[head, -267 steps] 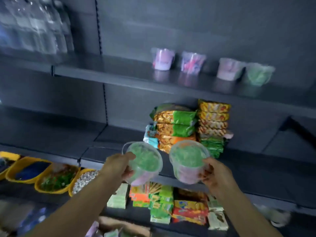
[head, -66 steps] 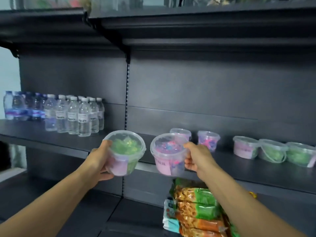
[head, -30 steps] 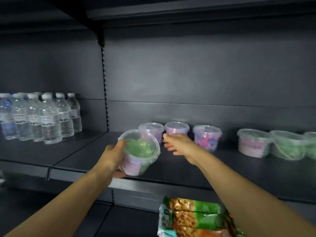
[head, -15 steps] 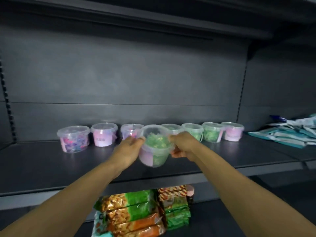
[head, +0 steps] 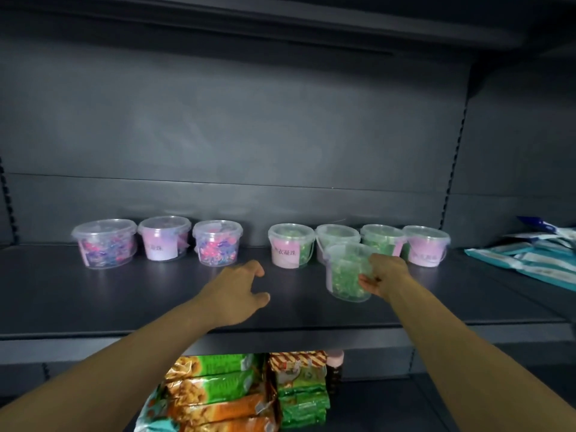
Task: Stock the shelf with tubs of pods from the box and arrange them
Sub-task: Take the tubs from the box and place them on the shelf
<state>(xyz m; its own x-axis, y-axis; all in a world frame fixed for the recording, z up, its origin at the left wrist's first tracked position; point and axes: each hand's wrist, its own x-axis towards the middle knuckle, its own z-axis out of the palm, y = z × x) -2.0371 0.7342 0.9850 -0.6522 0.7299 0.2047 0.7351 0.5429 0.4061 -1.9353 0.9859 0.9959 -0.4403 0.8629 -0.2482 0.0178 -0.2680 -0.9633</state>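
A dark grey metal shelf (head: 124,294) with a matching back panel fills the view; a further shelf of stacked snack packets (head: 218,397) is seen below it, and flat blue-and-white packets (head: 530,257) lie at the far right. Seven lidded clear tubs are lined up along the back of the shelf: three with pink-and-blue pods at the left (head: 104,243), then, after a gap, four at the right (head: 358,241), most showing green pods and several a pink label. An eighth tub of green pods (head: 346,272) is gripped by the right hand (head: 383,275), whose fingers are curled round its right wall; it is held just in front of the green group, at or barely above the shelf, which of the two cannot be told. This position suggests that like colours are being kept together and that a second, front row is being started. The left hand (head: 237,291) is held open and empty over the bare shelf before the gap, fingers relaxed, touching no tub; it appears free to steady or straighten the row. The box is not in view.
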